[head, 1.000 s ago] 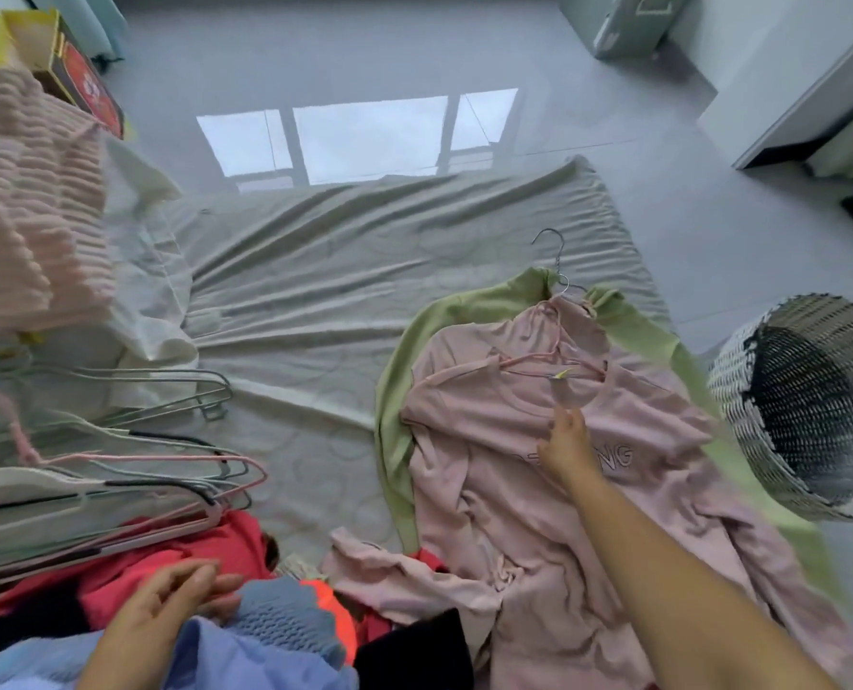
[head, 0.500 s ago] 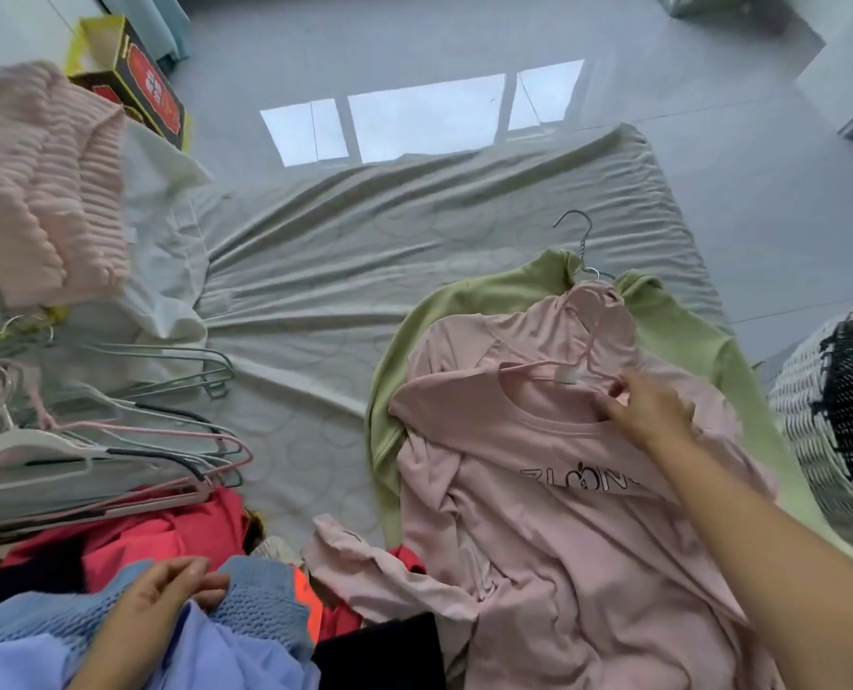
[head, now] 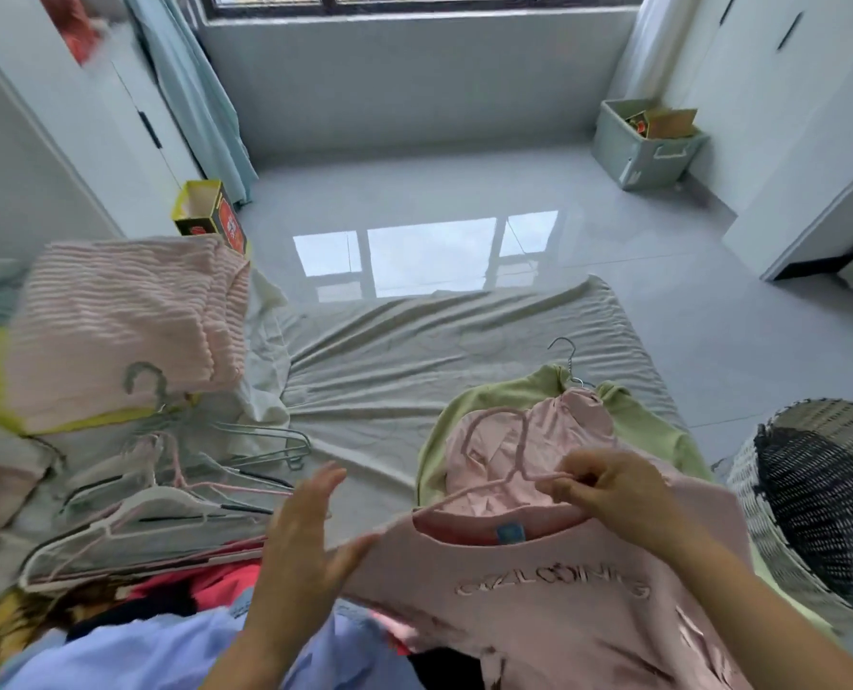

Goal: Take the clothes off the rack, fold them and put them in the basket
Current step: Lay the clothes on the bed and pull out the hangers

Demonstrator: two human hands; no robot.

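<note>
Two hands: they lift the pink shirt (head: 553, 605), so the pink hanger (head: 501, 458) can come out.
Right hand (head: 608, 495): fingers pinch the hanger's bar at the collar.
Left hand (head: 305, 535): fingers spread, thumb under the shoulder.

Pinks, green, grey.
Pale pink shirt (head: 563, 605), pink hanger (head: 509, 470), light green top (head: 653, 430), grey sheet (head: 414, 371), pink-striped knit (head: 125, 316), black-and-white woven basket (head: 822, 500).
</note>
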